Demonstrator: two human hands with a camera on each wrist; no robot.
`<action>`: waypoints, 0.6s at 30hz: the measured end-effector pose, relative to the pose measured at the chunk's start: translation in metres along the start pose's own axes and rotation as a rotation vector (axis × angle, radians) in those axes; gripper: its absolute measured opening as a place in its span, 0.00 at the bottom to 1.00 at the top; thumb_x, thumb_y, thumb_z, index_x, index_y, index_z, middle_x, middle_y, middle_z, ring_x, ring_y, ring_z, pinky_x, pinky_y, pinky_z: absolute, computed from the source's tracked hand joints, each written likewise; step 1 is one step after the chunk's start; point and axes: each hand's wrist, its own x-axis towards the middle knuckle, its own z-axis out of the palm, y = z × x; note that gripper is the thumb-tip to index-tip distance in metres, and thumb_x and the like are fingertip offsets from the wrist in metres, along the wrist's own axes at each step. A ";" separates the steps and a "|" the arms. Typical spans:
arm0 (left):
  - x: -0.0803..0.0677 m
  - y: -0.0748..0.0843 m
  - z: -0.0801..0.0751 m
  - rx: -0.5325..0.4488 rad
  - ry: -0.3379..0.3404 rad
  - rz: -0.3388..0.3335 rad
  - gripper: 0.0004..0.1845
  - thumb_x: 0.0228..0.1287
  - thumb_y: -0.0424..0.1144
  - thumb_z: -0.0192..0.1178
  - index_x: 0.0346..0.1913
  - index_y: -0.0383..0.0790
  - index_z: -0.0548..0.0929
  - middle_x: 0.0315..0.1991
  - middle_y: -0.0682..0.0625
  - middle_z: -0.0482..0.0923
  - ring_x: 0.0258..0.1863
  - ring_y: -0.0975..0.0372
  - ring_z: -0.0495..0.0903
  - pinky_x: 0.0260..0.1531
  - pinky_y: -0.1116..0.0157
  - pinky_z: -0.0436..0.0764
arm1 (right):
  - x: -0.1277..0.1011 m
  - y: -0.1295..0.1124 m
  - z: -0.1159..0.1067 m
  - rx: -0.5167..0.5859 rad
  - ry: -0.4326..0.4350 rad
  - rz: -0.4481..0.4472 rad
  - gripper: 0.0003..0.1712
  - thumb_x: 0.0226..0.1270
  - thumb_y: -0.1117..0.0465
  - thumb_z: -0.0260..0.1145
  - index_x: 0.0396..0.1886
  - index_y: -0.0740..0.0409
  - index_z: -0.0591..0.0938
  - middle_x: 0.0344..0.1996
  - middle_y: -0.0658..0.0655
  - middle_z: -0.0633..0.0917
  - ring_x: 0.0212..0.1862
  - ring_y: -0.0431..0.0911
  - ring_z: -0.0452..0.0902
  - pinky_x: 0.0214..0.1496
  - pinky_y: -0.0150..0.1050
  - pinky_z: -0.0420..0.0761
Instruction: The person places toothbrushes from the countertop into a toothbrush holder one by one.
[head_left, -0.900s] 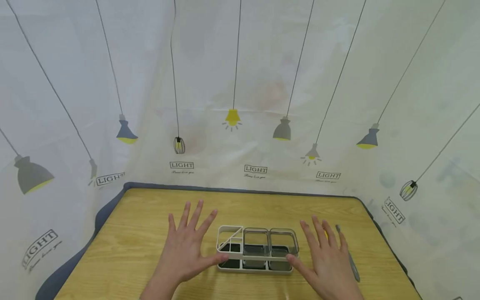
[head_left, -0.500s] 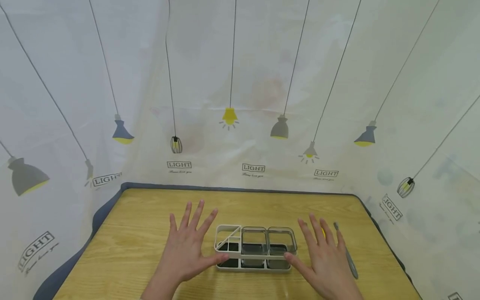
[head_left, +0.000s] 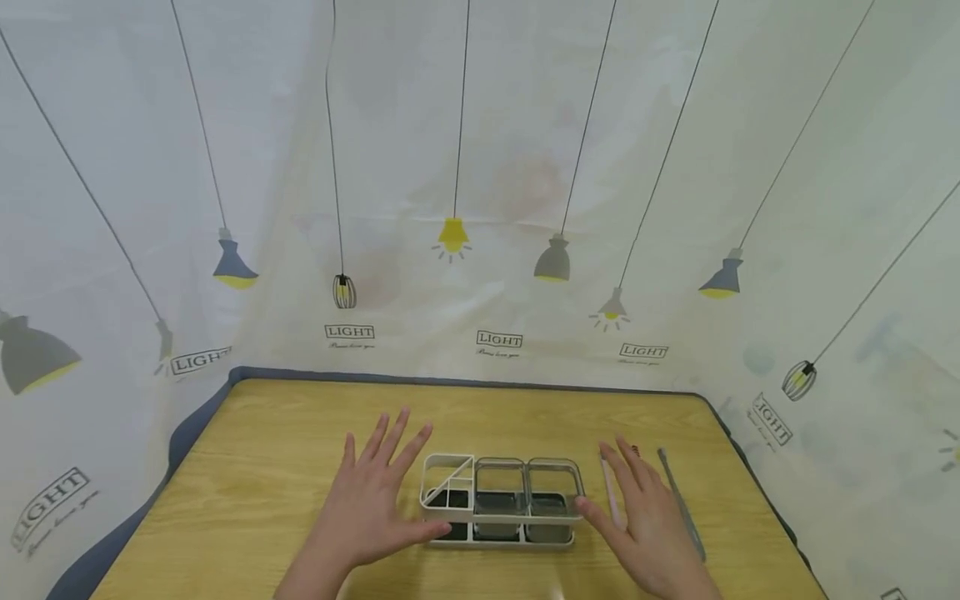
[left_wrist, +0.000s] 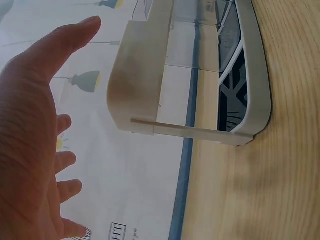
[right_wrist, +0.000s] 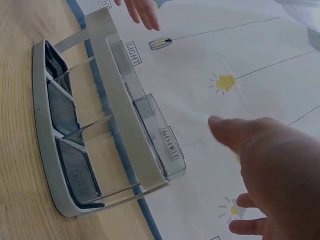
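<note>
A white two-tier organizer (head_left: 446,517) stands on the table between my hands. Its upper left part has a slanted divider, and two clear square cups (head_left: 501,485) sit in the upper frame on the right. My left hand (head_left: 367,508) is held with fingers spread to the left of it, holding nothing; in the left wrist view its thumb points toward the upper tier. To the right, my right hand (head_left: 648,529) has straight fingers and no object in it. Its thumb tip overlaps the organizer's right end in the head view, while the right wrist view shows a gap between them.
A slim grey stick-like item (head_left: 681,504) lies right of my right hand. A thin pale stick (head_left: 611,485) lies between that hand and the organizer. Curtains printed with lamps (head_left: 453,237) surround the wooden table (head_left: 247,483) at back and sides.
My right hand's fingers have drawn closer together, and the pale stick now shows to their left. The whole head view has shifted slightly. Both hands stay empty beside the organizer.
</note>
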 end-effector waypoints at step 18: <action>-0.006 -0.019 0.042 -0.809 -0.134 -0.112 0.71 0.40 0.59 0.88 0.85 0.73 0.51 0.84 0.63 0.48 0.82 0.52 0.52 0.77 0.40 0.57 | 0.009 0.020 0.010 0.218 -0.015 0.212 0.41 0.78 0.49 0.70 0.74 0.78 0.69 0.68 0.77 0.75 0.63 0.72 0.77 0.61 0.67 0.81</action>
